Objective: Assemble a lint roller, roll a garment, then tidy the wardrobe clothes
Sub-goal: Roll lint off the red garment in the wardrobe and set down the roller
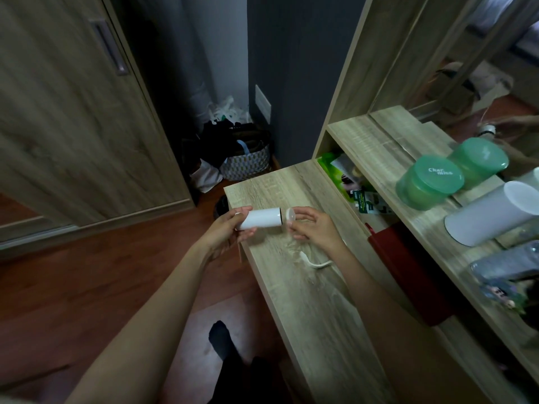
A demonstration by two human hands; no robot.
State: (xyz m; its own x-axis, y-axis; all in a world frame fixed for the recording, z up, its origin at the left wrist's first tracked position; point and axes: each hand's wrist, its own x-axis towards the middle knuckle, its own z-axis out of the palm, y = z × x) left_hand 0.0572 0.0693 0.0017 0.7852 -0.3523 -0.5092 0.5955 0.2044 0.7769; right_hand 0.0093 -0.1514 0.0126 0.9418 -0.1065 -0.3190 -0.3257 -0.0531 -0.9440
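Note:
My left hand [230, 228] grips a white cylindrical lint roll [264, 218] by its left end, held level just above the near left corner of the wooden desk [309, 287]. My right hand [313, 228] pinches a small translucent white end piece [291, 216] right at the roll's open right end. A thin white curved part [318, 263] lies on the desk below my right wrist; whether it belongs to the roller's handle I cannot tell. The wardrobe [73, 126] with its wooden door stands to the left.
A raised shelf [388, 158] on the right carries a green lidded jar [428, 182], a white cylinder [495, 214] and a mirror behind. Green packets [347, 176] and a red box [408, 275] lie under it. Bags [242, 153] crowd the floor corner.

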